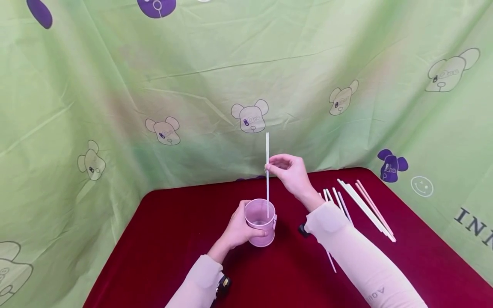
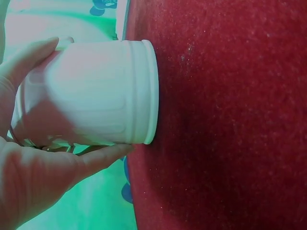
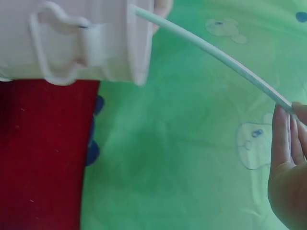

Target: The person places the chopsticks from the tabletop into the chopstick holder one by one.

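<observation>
My left hand [image 1: 243,224] grips a pink-white plastic cup [image 2: 91,91] around its side, thumb across the front. The cup's mouth faces up, and a small moulded handle [image 3: 57,45] juts from its side. Between thumb and fingertips, my right hand [image 1: 291,173] pinches a long thin white stick [image 1: 267,147] partway along its length. The stick stands nearly upright, its lower end inside the cup [image 1: 261,244]. In the right wrist view the stick [image 3: 211,50] slants from the cup's rim to the fingers of my right hand [image 3: 292,167].
On the red-covered table [image 1: 173,248], right of the cup, lie several loose sticks: white ones [image 1: 363,205], pink ones [image 1: 372,203] and a purple one [image 1: 344,206]. My right forearm passes over some of them. Behind the table hangs a green curtain [image 1: 208,85] with bear prints.
</observation>
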Demonstrator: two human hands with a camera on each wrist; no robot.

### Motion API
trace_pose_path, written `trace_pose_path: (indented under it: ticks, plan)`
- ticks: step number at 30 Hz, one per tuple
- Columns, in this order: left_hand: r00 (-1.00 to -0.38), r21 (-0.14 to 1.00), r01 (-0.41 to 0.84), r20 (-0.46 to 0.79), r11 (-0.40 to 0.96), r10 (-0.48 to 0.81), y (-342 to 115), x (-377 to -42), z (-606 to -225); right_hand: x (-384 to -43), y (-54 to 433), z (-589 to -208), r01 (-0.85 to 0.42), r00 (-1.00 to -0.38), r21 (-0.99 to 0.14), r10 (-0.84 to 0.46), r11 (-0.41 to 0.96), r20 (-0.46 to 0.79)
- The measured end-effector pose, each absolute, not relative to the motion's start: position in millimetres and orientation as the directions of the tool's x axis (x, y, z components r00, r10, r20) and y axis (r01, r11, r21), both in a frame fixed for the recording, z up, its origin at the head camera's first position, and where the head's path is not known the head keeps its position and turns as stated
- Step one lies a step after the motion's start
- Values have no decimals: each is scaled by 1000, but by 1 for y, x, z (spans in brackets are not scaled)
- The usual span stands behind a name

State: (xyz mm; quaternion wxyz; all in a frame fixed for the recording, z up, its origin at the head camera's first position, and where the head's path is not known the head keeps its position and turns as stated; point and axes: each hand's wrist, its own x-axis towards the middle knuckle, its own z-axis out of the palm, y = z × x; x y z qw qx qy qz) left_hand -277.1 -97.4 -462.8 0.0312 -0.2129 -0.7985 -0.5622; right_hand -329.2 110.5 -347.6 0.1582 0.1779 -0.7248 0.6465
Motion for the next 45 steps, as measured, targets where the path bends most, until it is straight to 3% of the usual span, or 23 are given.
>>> trace_pose_path:
  ticks: [12,21,45]
  plan:
    - [-912,892,353,262,281,315,-98,-276,-460,-327,101,-386,-430,-900,-901,-109,62,422]
    - [-899,883,377,277,279,338,-99,-278,-463,-324,101,-409,-398,-915,-909,-125,128,383]
    - [-890,886,376,264,272,371,-102,-281,-465,-326,96,-436,-382,-923,-905,-121,189,365]
